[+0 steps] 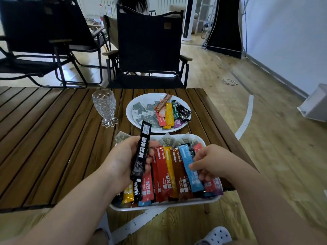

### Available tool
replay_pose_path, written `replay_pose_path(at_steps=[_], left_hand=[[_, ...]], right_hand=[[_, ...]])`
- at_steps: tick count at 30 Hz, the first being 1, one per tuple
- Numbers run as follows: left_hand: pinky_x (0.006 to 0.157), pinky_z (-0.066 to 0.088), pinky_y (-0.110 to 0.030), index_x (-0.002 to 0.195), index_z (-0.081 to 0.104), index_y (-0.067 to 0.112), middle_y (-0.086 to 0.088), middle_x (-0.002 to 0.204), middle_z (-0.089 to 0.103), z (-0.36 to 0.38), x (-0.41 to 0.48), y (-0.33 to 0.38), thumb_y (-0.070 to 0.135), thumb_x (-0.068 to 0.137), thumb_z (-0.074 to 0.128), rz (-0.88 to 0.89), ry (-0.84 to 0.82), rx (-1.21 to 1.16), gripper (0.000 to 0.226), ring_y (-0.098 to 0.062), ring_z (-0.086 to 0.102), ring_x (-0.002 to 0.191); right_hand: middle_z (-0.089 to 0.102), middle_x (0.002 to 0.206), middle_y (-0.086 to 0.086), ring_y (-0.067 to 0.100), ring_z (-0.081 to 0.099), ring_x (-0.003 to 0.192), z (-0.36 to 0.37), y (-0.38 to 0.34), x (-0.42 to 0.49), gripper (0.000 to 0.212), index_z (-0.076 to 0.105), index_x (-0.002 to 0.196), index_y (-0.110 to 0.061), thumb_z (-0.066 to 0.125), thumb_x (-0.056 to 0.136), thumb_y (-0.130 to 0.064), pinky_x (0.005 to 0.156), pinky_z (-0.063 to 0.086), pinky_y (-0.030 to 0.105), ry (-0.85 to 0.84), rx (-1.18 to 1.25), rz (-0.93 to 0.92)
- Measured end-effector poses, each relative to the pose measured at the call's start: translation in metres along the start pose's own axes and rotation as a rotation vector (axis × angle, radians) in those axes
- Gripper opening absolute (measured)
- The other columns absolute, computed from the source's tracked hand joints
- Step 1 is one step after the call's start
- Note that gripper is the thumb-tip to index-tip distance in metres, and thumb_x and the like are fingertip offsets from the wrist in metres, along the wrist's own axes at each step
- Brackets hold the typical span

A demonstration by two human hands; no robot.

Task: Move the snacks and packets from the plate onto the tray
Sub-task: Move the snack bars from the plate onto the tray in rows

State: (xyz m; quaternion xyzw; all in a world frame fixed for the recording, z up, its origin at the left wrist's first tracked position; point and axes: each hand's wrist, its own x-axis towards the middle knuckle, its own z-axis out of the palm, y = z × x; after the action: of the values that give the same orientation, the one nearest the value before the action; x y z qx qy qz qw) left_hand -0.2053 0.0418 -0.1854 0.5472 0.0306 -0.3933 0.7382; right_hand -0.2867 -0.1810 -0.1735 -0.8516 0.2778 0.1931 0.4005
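The left hand (pixel 123 160) grips a long black stick packet with white lettering (pixel 141 151) around its middle, holding it nearly upright over the left part of the white rectangular tray (pixel 164 206). The right hand (pixel 212 161) is curled over the tray's right side, thumb and fingertips pinching a light-blue stick packet (pixel 190 170) that lies in a packed row of red, yellow, brown and black sticks. Mesh tea bags (pixel 169 141) line the tray's far edge.

Just beyond the tray sits the white round plate (pixel 131 106) – grey and white square sachets (pixel 145 112) on its left, a few coloured stick packets (pixel 168 112) on its right. Left of the plate stands a clear textured glass (pixel 104 106) on the brown slatted wooden table (pixel 44 129); a black folding chair (pixel 150 46) faces the far side.
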Motion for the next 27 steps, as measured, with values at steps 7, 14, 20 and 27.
replay_pose_path(at_steps=[7,14,20,27], left_hand=[[0.053,0.05,-0.025,0.106,0.076,0.004,-0.003,0.075,0.062,-0.001,0.001,-0.002,0.031,0.1,0.053,-0.063,-0.045,-0.017,0.036,-0.013,0.055,0.062],[0.074,0.064,-0.039,0.099,0.07,0.009,-0.017,0.108,0.077,-0.003,-0.002,-0.005,0.02,0.079,0.075,0.027,-0.106,0.193,0.023,-0.031,0.075,0.098],[0.062,0.06,-0.029,0.101,0.071,0.006,-0.014,0.096,0.079,0.006,-0.008,-0.009,0.025,0.071,0.085,0.091,-0.105,0.387,0.039,-0.028,0.078,0.086],[0.081,0.055,-0.036,0.097,0.077,0.01,-0.015,0.102,0.078,0.006,-0.009,-0.007,0.03,0.095,0.067,0.091,-0.095,0.538,0.022,-0.025,0.071,0.09]], right_hand=[[0.075,0.093,0.005,0.018,0.071,0.084,0.008,-0.006,0.002,0.032,0.059,0.084,-0.016,0.071,0.09,-0.045,0.076,0.058,0.032,0.194,-0.352,-0.011],[0.069,0.063,-0.005,0.003,0.063,0.059,0.008,-0.004,0.002,0.05,0.07,0.08,-0.016,0.054,0.096,-0.06,0.061,0.05,0.026,0.276,0.029,-0.235],[0.062,0.056,-0.005,-0.002,0.049,0.046,0.02,-0.021,-0.007,0.04,0.071,0.07,-0.019,0.063,0.096,-0.048,0.049,0.04,0.01,0.252,0.318,-0.597],[0.063,0.053,-0.005,0.0,0.044,0.043,0.023,-0.025,-0.003,0.036,0.069,0.065,-0.019,0.066,0.097,-0.036,0.047,0.037,0.01,0.299,0.31,-0.597]])
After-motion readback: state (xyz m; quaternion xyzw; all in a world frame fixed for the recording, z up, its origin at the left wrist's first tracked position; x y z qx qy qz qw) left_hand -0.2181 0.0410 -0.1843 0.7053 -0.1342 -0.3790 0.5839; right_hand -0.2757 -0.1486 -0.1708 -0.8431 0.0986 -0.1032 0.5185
